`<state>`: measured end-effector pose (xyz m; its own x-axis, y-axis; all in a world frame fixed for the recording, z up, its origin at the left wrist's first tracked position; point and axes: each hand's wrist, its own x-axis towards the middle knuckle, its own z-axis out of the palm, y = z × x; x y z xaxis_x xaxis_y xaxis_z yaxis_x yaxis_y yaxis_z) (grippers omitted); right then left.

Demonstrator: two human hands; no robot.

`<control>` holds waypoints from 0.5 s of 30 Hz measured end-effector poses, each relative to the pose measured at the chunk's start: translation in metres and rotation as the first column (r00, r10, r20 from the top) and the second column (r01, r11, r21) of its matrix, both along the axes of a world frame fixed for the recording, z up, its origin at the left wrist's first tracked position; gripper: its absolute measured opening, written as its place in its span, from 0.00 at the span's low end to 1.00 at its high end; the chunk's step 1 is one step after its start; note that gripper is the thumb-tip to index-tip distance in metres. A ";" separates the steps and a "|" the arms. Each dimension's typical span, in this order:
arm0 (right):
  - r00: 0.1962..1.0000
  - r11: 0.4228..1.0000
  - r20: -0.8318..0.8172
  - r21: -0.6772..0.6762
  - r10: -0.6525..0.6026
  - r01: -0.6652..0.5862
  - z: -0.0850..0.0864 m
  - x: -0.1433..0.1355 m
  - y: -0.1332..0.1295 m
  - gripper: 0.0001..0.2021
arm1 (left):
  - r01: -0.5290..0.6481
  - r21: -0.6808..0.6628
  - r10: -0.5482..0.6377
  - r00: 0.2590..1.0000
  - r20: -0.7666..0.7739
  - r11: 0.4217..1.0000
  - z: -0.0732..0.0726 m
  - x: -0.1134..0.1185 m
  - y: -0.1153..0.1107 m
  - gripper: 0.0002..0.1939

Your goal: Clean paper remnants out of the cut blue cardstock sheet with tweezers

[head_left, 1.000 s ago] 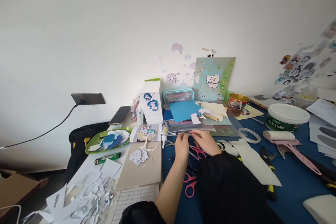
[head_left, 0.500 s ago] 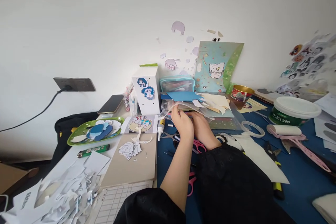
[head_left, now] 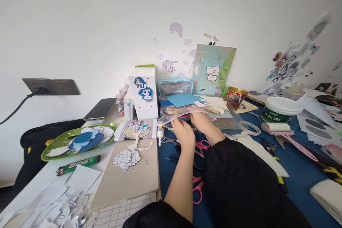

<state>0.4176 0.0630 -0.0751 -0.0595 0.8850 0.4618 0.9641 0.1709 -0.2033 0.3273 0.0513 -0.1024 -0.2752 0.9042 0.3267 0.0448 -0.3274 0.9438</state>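
Observation:
My left hand is closed on the near edge of a clear plastic bag, which holds a stack of coloured paper. My right hand reaches into the bag's mouth, and its fingers are partly hidden by the plastic and the paper. Blue paper sheets and torn cream paper lie on top of the bag. Just left of my left hand is a glue bottle. Pink-handled scissors lie below my right hand, with another pair of pink scissors nearer to me.
On the left are a green tray with paper cutouts, a green lighter and paper scraps. A white box stands behind. To the right are a white-lidded tub, a pink lint roller and pliers.
My left hand has shifted down to the bag's near edge, while my right hand has moved up and deeper into its mouth. The view has turned slightly right.

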 end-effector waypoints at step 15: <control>0.996 0.959 0.044 -0.276 0.083 -0.068 0.036 0.011 0.016 0.11 | 0.154 -0.029 -0.156 0.985 -0.077 0.988 -0.028 0.019 0.005 0.18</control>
<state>0.4284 0.0792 -0.0395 -0.1495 0.9691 0.1963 0.9614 0.1889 -0.2003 0.3465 0.0566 -0.1305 -0.1054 0.9414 0.3204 0.0699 -0.3144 0.9467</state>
